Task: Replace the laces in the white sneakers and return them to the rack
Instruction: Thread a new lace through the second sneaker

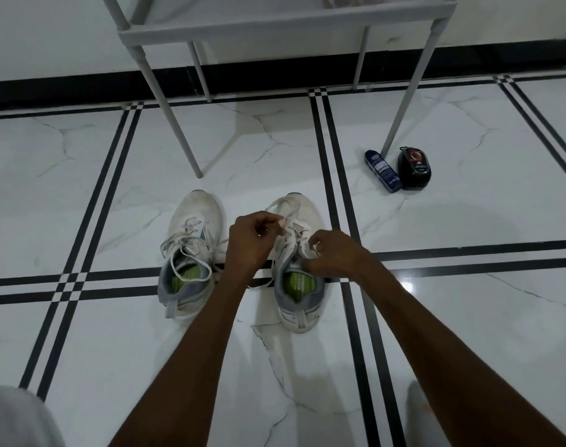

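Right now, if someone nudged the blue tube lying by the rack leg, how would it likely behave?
The blue tube lies on its side on glossy tile floor, so it would probably roll or slide easily. It looks small and slim, likely light. The black polish container right beside it may stop a roll that way.

Dark blue tube (382, 171) lying just beside black polish container (415, 168) on marble-look floor (469, 317) w/ black stripes.

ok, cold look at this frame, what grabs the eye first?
The two hands at centre: the left hand pinches a white lace above the right sneaker, and the right hand grips at its eyelets. The left sneaker stands beside it with loose laces. Farther right, a blue bottle and a black polish applicator lie by a leg of the rack.
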A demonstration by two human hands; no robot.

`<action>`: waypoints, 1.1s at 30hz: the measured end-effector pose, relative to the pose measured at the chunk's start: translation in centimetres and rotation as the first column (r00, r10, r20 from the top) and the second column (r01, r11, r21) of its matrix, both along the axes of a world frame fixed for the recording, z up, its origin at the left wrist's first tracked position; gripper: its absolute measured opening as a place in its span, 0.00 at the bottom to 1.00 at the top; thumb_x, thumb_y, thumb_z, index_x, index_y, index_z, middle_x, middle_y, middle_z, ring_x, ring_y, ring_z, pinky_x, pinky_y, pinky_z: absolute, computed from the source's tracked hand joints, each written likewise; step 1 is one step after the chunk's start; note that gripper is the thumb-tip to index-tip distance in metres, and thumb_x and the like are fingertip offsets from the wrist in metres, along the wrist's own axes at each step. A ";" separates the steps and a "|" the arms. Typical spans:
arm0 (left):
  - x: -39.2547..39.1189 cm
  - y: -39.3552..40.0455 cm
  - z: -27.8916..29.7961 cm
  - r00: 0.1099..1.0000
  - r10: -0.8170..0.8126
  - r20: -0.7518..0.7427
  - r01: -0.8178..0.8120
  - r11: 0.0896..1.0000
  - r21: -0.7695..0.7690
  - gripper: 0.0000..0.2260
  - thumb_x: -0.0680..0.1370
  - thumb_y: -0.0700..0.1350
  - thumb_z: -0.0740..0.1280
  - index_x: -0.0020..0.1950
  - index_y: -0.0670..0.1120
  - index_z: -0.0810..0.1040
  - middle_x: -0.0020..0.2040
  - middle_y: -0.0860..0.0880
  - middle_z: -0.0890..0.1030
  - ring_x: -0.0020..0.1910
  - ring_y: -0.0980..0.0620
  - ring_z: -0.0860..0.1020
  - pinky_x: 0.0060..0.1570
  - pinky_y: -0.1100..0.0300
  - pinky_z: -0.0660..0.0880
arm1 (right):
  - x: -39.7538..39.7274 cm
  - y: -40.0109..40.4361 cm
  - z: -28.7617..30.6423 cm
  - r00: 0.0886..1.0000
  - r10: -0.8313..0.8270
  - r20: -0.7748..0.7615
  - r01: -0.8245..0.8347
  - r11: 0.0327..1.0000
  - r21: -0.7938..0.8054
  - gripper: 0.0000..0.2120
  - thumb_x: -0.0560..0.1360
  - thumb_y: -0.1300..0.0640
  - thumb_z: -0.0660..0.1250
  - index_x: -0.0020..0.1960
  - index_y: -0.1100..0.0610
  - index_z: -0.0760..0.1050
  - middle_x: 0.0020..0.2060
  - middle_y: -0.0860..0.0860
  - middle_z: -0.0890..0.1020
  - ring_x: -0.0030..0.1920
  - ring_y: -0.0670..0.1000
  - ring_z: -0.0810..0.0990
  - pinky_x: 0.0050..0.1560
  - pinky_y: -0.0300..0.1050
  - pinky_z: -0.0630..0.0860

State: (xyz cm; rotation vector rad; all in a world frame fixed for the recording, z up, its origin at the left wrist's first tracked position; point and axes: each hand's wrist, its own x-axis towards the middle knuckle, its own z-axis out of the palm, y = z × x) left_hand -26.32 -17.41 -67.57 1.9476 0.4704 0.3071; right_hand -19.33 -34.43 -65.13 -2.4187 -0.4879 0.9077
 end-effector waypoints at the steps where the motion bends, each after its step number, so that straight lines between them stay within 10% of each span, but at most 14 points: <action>1: 0.0 -0.4 -0.2 1.000 -0.002 -0.016 0.002 1.000 0.030 0.05 0.78 0.44 0.73 0.49 0.44 0.87 0.39 0.51 0.86 0.41 0.58 0.84 0.45 0.68 0.77 | -0.4 0.1 -0.1 0.999 0.014 0.052 -0.013 1.000 -0.006 0.22 0.71 0.51 0.75 0.61 0.59 0.77 0.55 0.54 0.80 0.48 0.50 0.78 0.42 0.35 0.74; 8: 0.3 -1.8 -0.7 0.986 -0.072 -0.153 0.101 0.976 0.193 0.06 0.72 0.51 0.74 0.45 0.52 0.88 0.40 0.55 0.86 0.41 0.60 0.83 0.46 0.59 0.80 | -2.4 0.8 -3.2 0.884 -0.070 0.463 0.031 0.995 0.092 0.10 0.77 0.49 0.66 0.49 0.57 0.79 0.45 0.51 0.78 0.47 0.54 0.80 0.43 0.46 0.74; 16: 1.2 -3.0 0.6 0.952 -0.038 -0.304 0.168 0.894 0.416 0.05 0.71 0.51 0.73 0.44 0.55 0.88 0.42 0.54 0.87 0.46 0.51 0.83 0.55 0.51 0.77 | 0.2 -1.9 -3.4 0.852 -0.399 -0.338 0.511 0.775 0.373 0.08 0.79 0.62 0.66 0.56 0.62 0.82 0.48 0.56 0.84 0.48 0.53 0.82 0.39 0.38 0.80; 33: 2.7 -3.8 0.3 0.889 -0.025 -0.456 0.339 0.707 0.621 0.10 0.77 0.54 0.68 0.49 0.52 0.87 0.47 0.52 0.86 0.52 0.48 0.80 0.55 0.52 0.63 | 0.7 -1.7 -3.7 0.814 -0.380 -0.439 0.552 0.742 0.380 0.08 0.78 0.62 0.69 0.55 0.63 0.82 0.50 0.59 0.84 0.51 0.56 0.83 0.47 0.42 0.83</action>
